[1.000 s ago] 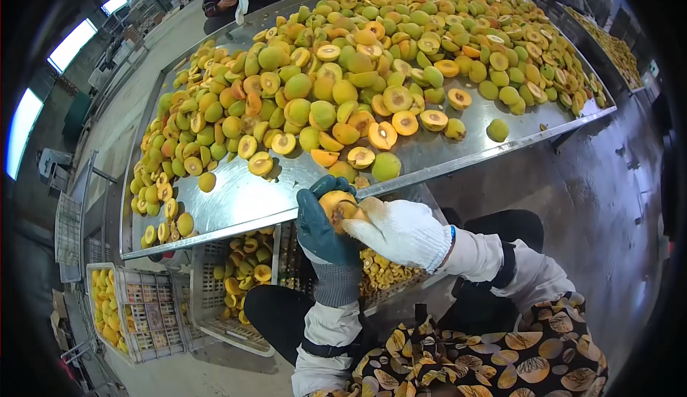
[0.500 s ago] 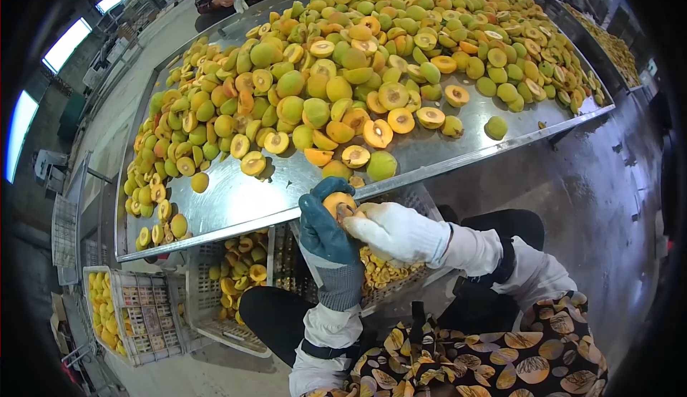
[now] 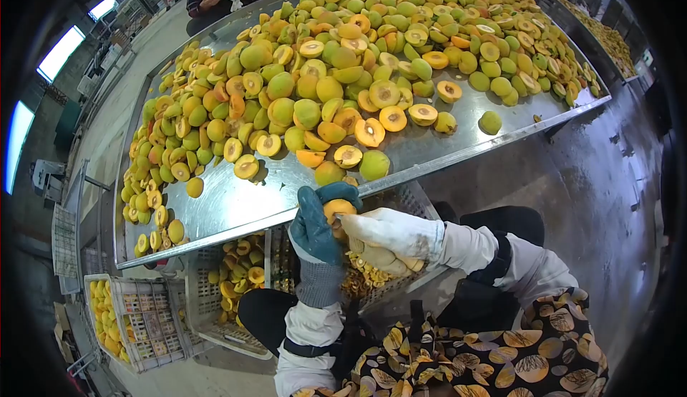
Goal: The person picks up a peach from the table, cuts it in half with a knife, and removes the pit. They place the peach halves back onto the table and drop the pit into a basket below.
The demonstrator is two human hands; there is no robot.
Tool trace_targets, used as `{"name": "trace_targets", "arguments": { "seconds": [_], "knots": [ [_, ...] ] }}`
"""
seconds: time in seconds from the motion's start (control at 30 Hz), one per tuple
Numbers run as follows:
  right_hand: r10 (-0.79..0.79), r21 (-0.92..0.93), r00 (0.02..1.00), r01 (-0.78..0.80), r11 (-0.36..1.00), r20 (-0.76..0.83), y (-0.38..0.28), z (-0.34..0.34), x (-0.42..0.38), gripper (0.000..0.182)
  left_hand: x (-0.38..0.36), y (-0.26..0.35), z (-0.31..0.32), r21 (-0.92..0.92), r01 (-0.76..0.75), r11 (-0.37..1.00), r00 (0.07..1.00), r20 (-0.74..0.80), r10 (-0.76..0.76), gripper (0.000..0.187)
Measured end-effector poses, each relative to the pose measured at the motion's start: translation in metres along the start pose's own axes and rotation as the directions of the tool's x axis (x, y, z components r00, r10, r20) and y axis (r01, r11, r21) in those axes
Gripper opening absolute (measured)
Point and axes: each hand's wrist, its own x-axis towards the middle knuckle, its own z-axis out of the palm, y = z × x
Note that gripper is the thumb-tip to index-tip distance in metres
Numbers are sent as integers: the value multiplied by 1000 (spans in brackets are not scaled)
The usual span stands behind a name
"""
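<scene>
The metal bench (image 3: pixel 250 200), bearing heaped fruit (image 3: pixel 358 60), spreads at twelve o'clock. Nearer, the left hand (image 3: pixel 315 229) curls around a fruit piece (image 3: pixel 336 209) from eight o'clock; the right hand (image 3: pixel 392 234), fingers bunched, meets it at four, its exact pinch unclear. The piece shows orange toward the wearer; its long axis cannot be told.

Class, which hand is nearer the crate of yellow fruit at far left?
Left. The left hand is right of the crate, by the table edge; the right hand lies farther right.
</scene>
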Motion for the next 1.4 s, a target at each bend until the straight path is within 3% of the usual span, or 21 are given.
{"name": "trace_targets", "arguments": {
  "seconds": [0.1, 0.23, 0.3, 0.33, 0.4, 0.5, 0.53, 0.57, 0.6, 0.63, 0.7, 0.77, 0.83, 0.9, 0.97, 1.07, 1.13, 1.23, 1.27, 1.33, 1.4],
  "knots": [
    [-29, 509, 987, -58, 859, 161, 11, 1, 6, 55, 3, 5, -4, 42, -25, 999, 998, 53, 23, 60],
    [-28, 224, 999, 31, 974, -18, -3, 11, -3, 51, 4, 5, 4, 288, -229, 930, 973, 55, 222, 63],
    [-66, 481, 969, -59, 875, 238, 5, 2, 5, 49, 10, 2, -3, 402, -398, 825, 917, 188, 351, 64],
    [-109, 584, 928, -130, 801, 357, 8, -1, 8, 48, 11, 4, -4, 290, -284, 914, 954, 182, 238, 64],
    [-36, 482, 954, -118, 868, 297, 3, -2, 6, 47, 13, 9, -4, 49, -21, 999, 977, 212, 10, 63],
    [26, 481, 932, -211, 851, 363, 0, -12, 12, 50, 19, 24, -8, 198, -70, 978, 953, 303, 7, 63],
    [38, 501, 910, -262, 825, 413, 0, -14, 15, 52, 21, 25, -14, 166, 46, 985, 947, 307, -96, 63],
    [47, 112, 954, -83, 990, 296, -2, -14, 14, 53, 25, 25, -24, 134, 158, 978, 930, 312, -193, 64],
    [-5, -319, 982, 67, 945, 191, -12, -5, 9, 55, 27, 25, -35, 103, 269, 958, 904, 315, -288, 64],
    [-105, -696, 987, 160, 700, 122, -18, 0, 7, 56, 27, 26, -49, 47, 320, 946, 930, 172, -324, 67],
    [-282, -953, 959, 99, 286, 15, 2, -8, 10, 55, 27, 29, -114, 318, 149, 936, 969, 141, -202, 63],
    [-136, -975, 975, -154, 159, -176, 11, -8, 13, 55, 24, 25, -181, 809, 128, 574, 992, -93, -89, 55],
    [-89, -966, 965, -237, 106, -247, 25, -11, 17, 49, 20, 42, -196, 959, 192, -211, 981, -180, 74, 50],
    [-136, -975, 967, -201, 98, -213, 34, -8, 21, 49, 48, 47, -187, 896, 337, -287, 926, -261, 274, 51],
    [-180, -983, 968, -158, 94, -173, 44, -5, 25, 49, 97, 16, -190, 962, 273, -13, 898, -251, 361, 61],
    [-177, -977, 961, -205, 60, -212, 40, -1, 26, 50, 162, -12, -160, 968, 244, 50, 959, -249, 137, 72],
    [-210, -978, 956, -199, 55, -206, 39, -5, 24, 53, 174, -25, -156, 992, 111, 51, 984, -117, 133, 64],
    [-299, -936, 927, -122, 330, -226, 37, -13, 26, 56, 158, -24, -143, 976, 61, 209, 987, -91, 135, 57],
    [-161, -775, 960, -79, 627, -227, 30, -14, 25, 59, 149, -16, -133, 959, 68, 276, 986, -107, 128, 54],
    [81, -198, 993, -96, 975, -83, 6, -9, 13, 66, 106, -17, -121, 595, 18, 803, 993, -108, 57, 42],
    [75, 380, 984, -132, 915, 161, 5, -5, 11, 68, 57, -22, -85, 192, 1, 981, 998, -55, 10, 39]
  ]
}}
